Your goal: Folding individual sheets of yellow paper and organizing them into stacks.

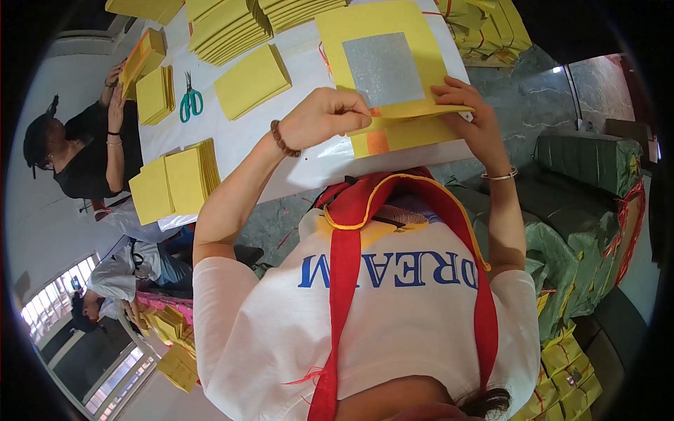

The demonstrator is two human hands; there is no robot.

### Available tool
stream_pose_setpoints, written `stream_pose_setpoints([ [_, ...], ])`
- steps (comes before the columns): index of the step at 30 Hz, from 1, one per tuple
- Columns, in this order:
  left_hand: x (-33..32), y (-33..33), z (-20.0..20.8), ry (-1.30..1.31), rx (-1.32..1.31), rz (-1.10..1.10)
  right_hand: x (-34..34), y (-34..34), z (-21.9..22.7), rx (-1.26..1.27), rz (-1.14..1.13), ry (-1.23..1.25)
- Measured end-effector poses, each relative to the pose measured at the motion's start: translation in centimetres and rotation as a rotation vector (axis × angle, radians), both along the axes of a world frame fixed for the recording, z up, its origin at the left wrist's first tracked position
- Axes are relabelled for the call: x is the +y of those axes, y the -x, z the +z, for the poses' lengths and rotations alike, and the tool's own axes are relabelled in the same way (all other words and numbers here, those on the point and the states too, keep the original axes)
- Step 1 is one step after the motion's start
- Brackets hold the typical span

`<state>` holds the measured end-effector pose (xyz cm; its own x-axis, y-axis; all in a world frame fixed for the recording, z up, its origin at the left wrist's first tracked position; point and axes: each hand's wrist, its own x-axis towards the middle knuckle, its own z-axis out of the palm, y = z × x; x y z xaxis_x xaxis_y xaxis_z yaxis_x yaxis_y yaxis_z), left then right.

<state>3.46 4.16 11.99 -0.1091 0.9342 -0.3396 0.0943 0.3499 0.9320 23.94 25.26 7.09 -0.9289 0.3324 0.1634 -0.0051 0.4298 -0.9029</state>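
In front of me on the white-covered table lies a yellow paper sheet (439, 56) with a silver square on its face. Its near edge is bent up in a raised fold, and an orange patch (378, 142) shows on the yellow paper below it. My left hand (328, 116) is closed, thumb and forefinger pinched at the left end of the fold. Around the right end of that fold, my right hand (481, 130) grips the paper, with fingers above and below the edge. Whether one sheet or a thin stack is held, I cannot tell.
Green-handled scissors (190, 102) lie left of a loose yellow packet (253, 81). More yellow stacks (228, 31) stand along the far edge and front left (179, 179). A co-worker (84, 151) holds a yellow bundle at left. Green wrapped bales (562, 217) are at my right.
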Motion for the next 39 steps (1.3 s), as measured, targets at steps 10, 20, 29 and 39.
stream_pose_setpoints([
  [10, -1.3, -0.4, -1.9, -0.415, 1.194, 0.054, 0.5, 0.6, 0.2, 0.133, -0.048, -0.102],
  [20, -3.7, -2.5, -1.1, -0.576, 1.056, 0.015, -1.5, -1.3, 2.4, 0.136, 0.113, -0.499],
  [29, -1.4, -1.4, -0.6, -0.202, 0.695, 0.349, -2.1, 1.0, 2.2, -0.045, -0.195, 0.205],
  [39, -0.2, 0.6, -4.1, -0.042, 0.089, 0.505, -2.3, 2.6, 2.2, -0.134, -0.352, 0.023],
])
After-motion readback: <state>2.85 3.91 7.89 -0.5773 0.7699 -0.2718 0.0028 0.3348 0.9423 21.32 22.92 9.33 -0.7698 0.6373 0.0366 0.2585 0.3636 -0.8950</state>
